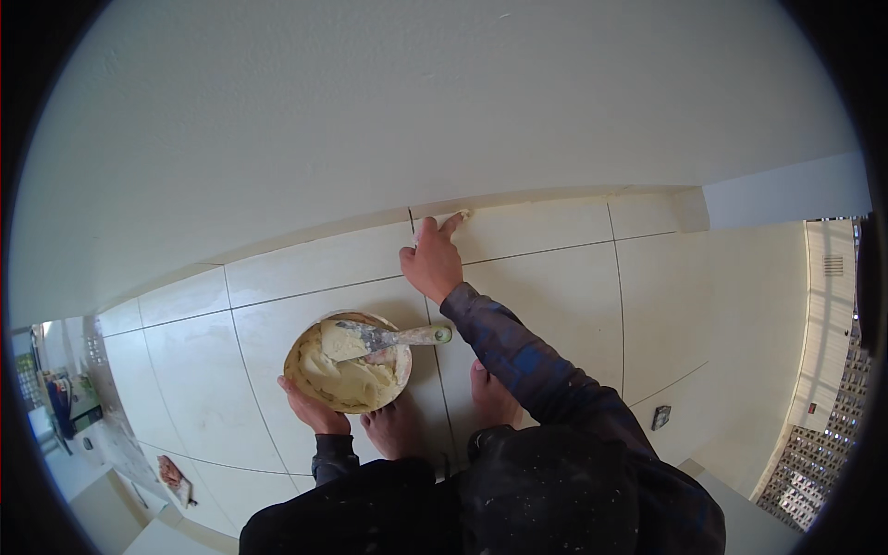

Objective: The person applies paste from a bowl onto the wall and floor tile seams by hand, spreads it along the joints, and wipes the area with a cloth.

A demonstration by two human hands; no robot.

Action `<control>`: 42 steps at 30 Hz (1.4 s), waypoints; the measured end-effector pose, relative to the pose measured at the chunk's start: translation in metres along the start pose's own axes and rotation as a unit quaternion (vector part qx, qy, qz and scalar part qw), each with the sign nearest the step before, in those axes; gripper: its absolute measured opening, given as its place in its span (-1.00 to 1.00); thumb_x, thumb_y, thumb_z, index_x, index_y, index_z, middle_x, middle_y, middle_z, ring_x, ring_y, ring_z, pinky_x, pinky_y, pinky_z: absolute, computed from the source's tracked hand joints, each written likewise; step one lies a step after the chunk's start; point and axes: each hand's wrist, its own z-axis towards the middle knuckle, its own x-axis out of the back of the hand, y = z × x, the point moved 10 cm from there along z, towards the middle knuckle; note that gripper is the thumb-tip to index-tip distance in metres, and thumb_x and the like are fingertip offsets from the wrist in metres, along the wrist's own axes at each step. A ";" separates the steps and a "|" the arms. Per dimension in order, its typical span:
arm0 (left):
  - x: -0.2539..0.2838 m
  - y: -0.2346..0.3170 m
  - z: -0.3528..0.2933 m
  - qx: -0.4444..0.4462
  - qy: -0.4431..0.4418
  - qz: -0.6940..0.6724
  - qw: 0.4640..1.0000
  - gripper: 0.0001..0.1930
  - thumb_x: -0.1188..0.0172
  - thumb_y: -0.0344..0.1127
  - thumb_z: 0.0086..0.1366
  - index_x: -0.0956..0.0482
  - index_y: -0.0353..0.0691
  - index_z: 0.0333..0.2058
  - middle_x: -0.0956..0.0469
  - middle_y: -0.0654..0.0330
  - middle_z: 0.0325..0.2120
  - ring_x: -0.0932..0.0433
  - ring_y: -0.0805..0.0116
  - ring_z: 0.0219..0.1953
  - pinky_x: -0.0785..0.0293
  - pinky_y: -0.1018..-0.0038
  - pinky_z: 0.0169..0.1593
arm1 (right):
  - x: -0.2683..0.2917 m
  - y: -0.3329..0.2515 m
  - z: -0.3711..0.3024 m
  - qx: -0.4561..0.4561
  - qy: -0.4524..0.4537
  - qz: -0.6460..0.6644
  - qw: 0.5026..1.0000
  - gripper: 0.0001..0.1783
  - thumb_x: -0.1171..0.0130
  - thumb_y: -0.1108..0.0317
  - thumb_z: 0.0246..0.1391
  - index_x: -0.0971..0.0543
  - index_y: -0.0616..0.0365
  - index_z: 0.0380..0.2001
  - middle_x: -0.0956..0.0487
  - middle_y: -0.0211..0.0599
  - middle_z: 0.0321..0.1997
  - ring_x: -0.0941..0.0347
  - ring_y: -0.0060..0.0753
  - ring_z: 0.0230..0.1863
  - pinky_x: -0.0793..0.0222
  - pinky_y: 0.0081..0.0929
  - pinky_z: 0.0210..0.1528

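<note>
My left hand [316, 407] grips the near-left side of a round bowl [400, 393], its fingers mostly hidden against the outer wall. Cream-coloured filler paste [356, 384] fills much of the bowl. A putty knife [370, 340] smeared with paste lies across the far part of the rim, its handle jutting out to the right. Ahead and to the right, my right hand [435, 259] reaches to the foot of the wall with its index finger stretched out. A small dab of paste [464, 215] shows at that fingertip, beside the skirting [518, 200].
Large cream tiles [546, 305] with dark joints cover the floor. The pale wall [444, 102] rises ahead. My bare feet [396, 430] stand just behind the bowl. A small dark object [660, 417] lies at right, a reddish-brown item [172, 474] at far left.
</note>
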 end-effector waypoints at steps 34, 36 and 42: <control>0.937 0.217 0.382 -0.064 0.326 -0.276 0.902 -0.34 0.31 0.19 0.49 -0.26 -0.29 0.24 -0.36 0.02 0.18 -0.38 0.12 0.20 -0.34 0.22 0.25 | -0.903 -0.808 -0.492 0.378 -0.253 -0.262 0.851 -0.40 -0.17 0.23 -0.03 -0.34 0.52 -0.03 -0.20 0.92 0.07 -0.60 0.34 -0.27 -0.59 -0.09 -0.23; 0.925 0.215 0.381 -0.049 0.345 -0.287 0.892 -0.33 0.29 0.22 0.48 -0.31 -0.31 0.18 -0.40 0.03 0.12 -0.42 0.16 0.14 -0.39 0.26 0.19 | -0.919 -0.802 -0.502 0.358 -0.330 -0.275 0.829 -0.41 -0.16 0.24 -0.02 -0.35 0.52 -0.04 -0.20 0.95 0.06 -0.59 0.33 -0.20 -0.60 -0.14 -0.20; 0.900 0.211 0.366 -0.025 0.367 -0.288 0.884 -0.33 0.31 0.21 0.49 -0.30 -0.30 0.19 -0.38 0.03 0.14 -0.41 0.15 0.15 -0.38 0.25 0.20 | -0.882 -0.779 -0.519 0.522 -0.404 -0.054 0.749 -0.69 -0.11 0.40 0.02 -0.38 0.31 -0.17 -0.53 0.11 -0.09 -0.59 -0.07 -0.41 -0.49 -0.15 -0.36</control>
